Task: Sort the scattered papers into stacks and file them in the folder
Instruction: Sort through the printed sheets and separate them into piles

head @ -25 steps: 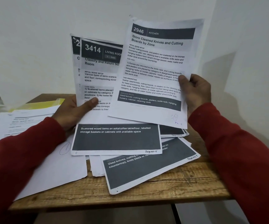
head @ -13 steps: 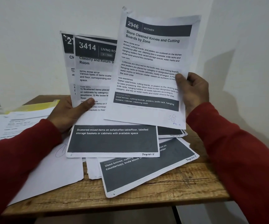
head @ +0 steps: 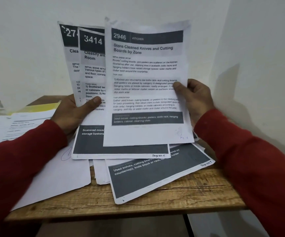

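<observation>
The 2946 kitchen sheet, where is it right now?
In the head view it is upright, centre-right: the 2946 sheet is gripped at its right edge by the right hand, overlapping the 3414 sheet.

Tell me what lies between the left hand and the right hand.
In the head view, the left hand grips sheets headed 3414; the right hand pinches the white printed sheet headed 2946, which fills most of the stretch between them.

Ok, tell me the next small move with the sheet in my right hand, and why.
Probably slide the 2946 sheet, which the right hand grips by its edge, in front of the 3414 sheet that the left hand holds upright. It already overlaps that sheet, and its handwritten corner note seems to follow Page No: 5, though it is blurred.
</observation>
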The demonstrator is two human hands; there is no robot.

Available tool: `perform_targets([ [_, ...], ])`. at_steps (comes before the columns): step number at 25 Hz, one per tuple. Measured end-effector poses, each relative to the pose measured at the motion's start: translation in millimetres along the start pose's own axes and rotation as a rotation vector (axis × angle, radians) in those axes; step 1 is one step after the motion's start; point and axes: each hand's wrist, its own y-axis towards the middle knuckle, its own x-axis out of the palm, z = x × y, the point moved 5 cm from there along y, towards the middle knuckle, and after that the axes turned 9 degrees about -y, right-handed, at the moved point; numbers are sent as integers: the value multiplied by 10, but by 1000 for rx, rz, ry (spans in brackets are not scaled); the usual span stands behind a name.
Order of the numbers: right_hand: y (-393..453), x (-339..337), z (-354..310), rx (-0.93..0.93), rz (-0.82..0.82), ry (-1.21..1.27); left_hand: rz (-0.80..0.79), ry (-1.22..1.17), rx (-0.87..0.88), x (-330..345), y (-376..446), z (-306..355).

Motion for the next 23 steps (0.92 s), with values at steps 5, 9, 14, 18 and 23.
perform_targets([
  [5, -92, 166, 46, 49, -119, 32, 1, -26, 2, 7, -13, 13],
  [9, -107, 184, 75, 99, -196, 95, 17, -42, 5, 3, -7, 5],
  [14, 3, 7, 25, 107, -111, 47, 56, 0, 32, 7, 17, -14],
  [18, 219, -530, -69, 30, 232, 77, 67, 11, 10, -59, 38, -45],
  [23, 323, -722, -12, -9, 359, 126, 77, 2, 8, -67, 31, -40],
])
